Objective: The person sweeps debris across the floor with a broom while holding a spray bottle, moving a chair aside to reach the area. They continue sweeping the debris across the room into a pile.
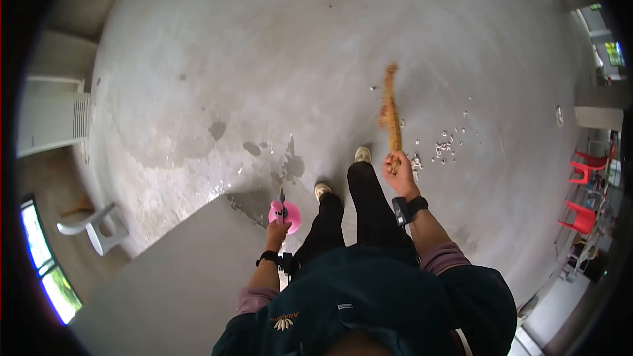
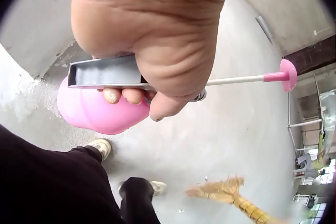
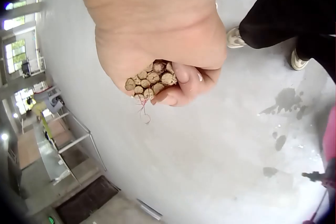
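Note:
In the head view my left hand (image 1: 279, 228) grips a pink spray bottle (image 1: 294, 216) low at the left, its dark nozzle pointing forward. The left wrist view shows the fingers of the left hand (image 2: 152, 40) curled round its grey handle (image 2: 107, 73). A white rod (image 2: 236, 81) with a pink disc end sticks out past the hand. My right hand (image 1: 400, 173) grips a straw hand broom (image 1: 392, 125) by its bound stalks, brush end away from me and blurred. Cut stalk ends (image 3: 149, 81) show inside the right hand (image 3: 163, 35) in the right wrist view.
Small white scraps (image 1: 443, 148) lie scattered on the grey floor right of the broom. Wet patches (image 1: 293, 161) mark the floor ahead of the left hand. A grey flat surface (image 1: 178, 270) lies at the left, a white chair (image 1: 102, 231) beyond it. Red chairs (image 1: 581, 217) stand far right.

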`<state>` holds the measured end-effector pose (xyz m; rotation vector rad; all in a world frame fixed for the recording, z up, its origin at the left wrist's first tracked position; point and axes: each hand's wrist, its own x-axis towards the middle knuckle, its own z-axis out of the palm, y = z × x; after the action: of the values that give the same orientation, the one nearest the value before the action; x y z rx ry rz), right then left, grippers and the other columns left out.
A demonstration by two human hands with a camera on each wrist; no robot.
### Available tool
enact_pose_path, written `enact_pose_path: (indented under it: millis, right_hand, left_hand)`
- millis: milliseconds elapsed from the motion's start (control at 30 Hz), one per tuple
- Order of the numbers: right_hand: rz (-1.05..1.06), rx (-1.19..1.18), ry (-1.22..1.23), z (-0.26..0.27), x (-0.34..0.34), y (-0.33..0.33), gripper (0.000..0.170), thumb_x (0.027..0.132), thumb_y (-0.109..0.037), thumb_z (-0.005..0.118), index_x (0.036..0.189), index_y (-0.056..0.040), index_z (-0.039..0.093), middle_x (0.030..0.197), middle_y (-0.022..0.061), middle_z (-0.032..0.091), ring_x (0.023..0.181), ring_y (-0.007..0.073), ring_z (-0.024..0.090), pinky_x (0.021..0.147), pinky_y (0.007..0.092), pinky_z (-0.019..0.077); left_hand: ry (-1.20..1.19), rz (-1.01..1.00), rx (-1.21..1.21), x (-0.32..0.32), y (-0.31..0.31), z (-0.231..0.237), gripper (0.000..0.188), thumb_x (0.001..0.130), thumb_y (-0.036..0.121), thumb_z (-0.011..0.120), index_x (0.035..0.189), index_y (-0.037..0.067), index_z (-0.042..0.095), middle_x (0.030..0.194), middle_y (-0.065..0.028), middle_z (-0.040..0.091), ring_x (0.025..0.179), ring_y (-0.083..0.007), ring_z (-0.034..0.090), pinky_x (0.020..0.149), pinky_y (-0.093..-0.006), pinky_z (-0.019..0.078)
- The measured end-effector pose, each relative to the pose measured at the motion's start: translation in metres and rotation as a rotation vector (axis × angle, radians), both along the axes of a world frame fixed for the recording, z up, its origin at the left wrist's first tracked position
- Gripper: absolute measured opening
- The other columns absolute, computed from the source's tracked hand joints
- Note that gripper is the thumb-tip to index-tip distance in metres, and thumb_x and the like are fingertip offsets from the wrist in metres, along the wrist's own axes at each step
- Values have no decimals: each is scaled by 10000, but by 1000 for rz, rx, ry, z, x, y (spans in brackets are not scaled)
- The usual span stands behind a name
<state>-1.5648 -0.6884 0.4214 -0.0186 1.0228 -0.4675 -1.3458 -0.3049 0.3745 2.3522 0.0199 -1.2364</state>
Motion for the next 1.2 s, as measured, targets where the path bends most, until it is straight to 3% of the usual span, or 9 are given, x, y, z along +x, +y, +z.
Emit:
enact_pose_path:
  millis: [267,333,400,467,533,667,767,1000,1200]
  right_hand:
    - [125,236,-292,-44,76,-45,173,751,-226,563,746,-107,438,615,-1,465,438,81,400,386,205,291]
    - [62,334,-288,-64,76,-68,166,749,-216,563,750,-108,437,616,1,465,441,81,406,388,203,293]
    - [-13,462,-307,-72,63,-97,154,745,-202,563,754,-108,441,621,-1,473,446,74,418,391,189,297]
    - [-74,448,-399,-77,24,-133,147,746,-206,563,753,-110,451,624,-5,482,444,70,424,382,177,302]
    - [-188,419,-495,-90,-22,-173,144,745,-211,567,752,-113,461,626,-13,490,446,67,438,367,174,308]
    - [-293,279,-322,-74,-105,-242,119,754,-197,550,735,-120,462,617,-20,485,447,72,456,355,182,322]
    - [-338,197,-216,-48,-121,-276,118,760,-195,540,723,-125,453,612,-14,480,456,81,455,355,183,320]
    - [-312,96,-19,-14,-99,-268,154,779,-215,530,700,-118,440,615,-1,476,468,114,429,374,207,305]
    - [-330,130,-138,-3,-102,-242,148,774,-212,532,707,-100,461,595,2,483,440,103,425,365,212,304]
  left_hand:
    - [-127,-217,57,12,-87,33,442,597,283,679,841,-73,581,702,-174,607,693,-261,609,639,-357,473]
    - [-159,-260,120,17,-98,19,443,597,306,683,875,-28,592,708,-107,615,653,-200,589,611,-330,474]
    - [-179,-267,160,16,-120,19,462,604,319,680,894,-29,592,740,-123,618,678,-216,592,630,-352,473]
    - [-194,-513,115,12,-166,40,476,624,345,651,899,-36,578,818,-226,601,777,-342,597,696,-397,466]
    - [-236,-612,103,15,-190,28,494,641,354,662,891,-63,573,800,-222,605,770,-334,600,664,-391,467]
    - [119,-274,103,15,-254,37,436,712,376,637,886,-19,579,705,-68,567,647,-177,552,603,-333,442]
    - [387,-6,-318,15,-304,53,276,807,327,548,797,52,538,687,-15,505,654,-121,467,632,-260,370]
    - [431,-179,-443,4,-415,82,357,877,384,445,802,41,512,677,-20,486,638,-112,463,610,-238,361]
    - [427,-266,-424,2,-486,85,360,882,374,466,801,28,523,649,-11,490,584,-95,458,566,-237,372]
